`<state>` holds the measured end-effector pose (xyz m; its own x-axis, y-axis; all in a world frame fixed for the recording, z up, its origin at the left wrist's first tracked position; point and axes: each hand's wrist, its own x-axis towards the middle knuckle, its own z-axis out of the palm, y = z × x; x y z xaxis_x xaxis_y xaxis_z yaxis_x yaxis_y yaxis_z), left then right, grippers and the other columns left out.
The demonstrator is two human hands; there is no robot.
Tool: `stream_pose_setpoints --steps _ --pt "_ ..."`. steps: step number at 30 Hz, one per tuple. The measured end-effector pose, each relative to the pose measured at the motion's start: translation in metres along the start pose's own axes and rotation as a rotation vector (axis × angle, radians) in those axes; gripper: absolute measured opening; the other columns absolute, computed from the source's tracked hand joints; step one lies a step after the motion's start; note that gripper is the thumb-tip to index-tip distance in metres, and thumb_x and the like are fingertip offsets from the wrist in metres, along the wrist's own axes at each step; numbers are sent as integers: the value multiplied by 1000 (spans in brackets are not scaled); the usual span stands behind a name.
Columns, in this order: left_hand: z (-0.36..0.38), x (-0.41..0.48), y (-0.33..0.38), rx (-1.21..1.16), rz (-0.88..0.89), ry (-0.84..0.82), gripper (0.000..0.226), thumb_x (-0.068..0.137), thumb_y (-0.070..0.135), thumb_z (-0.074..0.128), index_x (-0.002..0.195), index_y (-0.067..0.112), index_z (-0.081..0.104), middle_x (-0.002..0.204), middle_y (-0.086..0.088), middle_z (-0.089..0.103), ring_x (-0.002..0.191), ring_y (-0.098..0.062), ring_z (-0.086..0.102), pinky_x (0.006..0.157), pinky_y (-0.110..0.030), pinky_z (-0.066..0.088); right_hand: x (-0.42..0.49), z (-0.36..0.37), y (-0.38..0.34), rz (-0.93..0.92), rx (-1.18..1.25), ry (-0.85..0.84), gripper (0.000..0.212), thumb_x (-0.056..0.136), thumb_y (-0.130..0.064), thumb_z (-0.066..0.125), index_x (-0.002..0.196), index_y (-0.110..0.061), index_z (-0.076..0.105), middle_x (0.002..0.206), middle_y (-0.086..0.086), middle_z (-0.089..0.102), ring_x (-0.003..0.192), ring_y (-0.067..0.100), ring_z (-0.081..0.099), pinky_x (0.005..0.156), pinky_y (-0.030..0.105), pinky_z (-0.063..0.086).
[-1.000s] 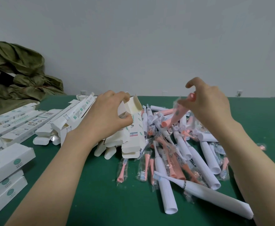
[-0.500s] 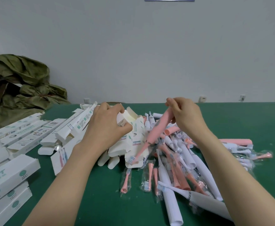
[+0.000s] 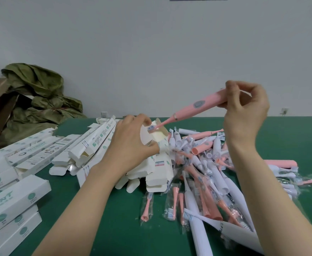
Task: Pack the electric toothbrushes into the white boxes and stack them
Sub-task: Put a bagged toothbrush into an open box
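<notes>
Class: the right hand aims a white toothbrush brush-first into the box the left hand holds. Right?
No: the head view shows the toothbrush is pink, not white. The right hand aims it brush-first into the box the left hand holds.

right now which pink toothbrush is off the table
The pink toothbrush pinched in the right hand, head at the open box; others lie piled.

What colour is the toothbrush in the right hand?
A pink electric toothbrush with a grey oval button, best in the head view.
</notes>
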<state>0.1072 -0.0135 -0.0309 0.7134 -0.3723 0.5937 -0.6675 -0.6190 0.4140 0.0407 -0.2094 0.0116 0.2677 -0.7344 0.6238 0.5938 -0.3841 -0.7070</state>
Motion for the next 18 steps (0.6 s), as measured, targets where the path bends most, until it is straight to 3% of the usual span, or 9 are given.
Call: stream_pose_setpoints --steps 4,8,11,13,16,18 --pt "-3 -1 15 -72 47 22 38 67 30 69 100 34 49 95 14 49 87 -6 40 69 -2 27 -20 13 -2 -11 26 -100 18 85 -28 69 86 -25 52 89 9 68 82 20 68 71 37 58" --pt "-7 -2 26 -83 82 92 34 67 29 69 96 32 50 89 16 51 81 -5 44 71 -1 29 -44 27 -2 -80 -34 -364 13 81 -22 73 80 -22 60 80 -2 68 74 11 66 71 31 56" --pt "-11 -2 27 -106 57 107 31 68 36 64 96 27 56 92 14 57 85 -4 50 70 -5 33 -57 33 1 -191 -227 -651 13 82 -21 72 83 -9 74 102 3 68 89 6 61 84 21 48" --pt "-14 -1 24 -71 33 115 34 68 34 65 100 22 59 92 12 58 84 -7 51 67 -6 33 -59 33 2 -224 -285 -731 16 86 -23 67 85 -10 76 109 4 66 93 4 57 82 14 43" --pt "-20 1 16 -20 -11 151 35 72 24 71 104 17 61 80 16 50 72 -5 44 64 -3 32 -51 26 3 -118 -297 -666 21 90 -25 62 81 -10 74 80 0 68 63 0 53 61 14 40" --pt "-23 1 10 -3 -54 166 36 73 24 71 106 17 61 77 19 46 73 -7 42 62 -2 31 -46 16 5 -71 -445 -868 19 87 -25 66 76 -11 73 64 -5 64 52 1 48 53 14 39"
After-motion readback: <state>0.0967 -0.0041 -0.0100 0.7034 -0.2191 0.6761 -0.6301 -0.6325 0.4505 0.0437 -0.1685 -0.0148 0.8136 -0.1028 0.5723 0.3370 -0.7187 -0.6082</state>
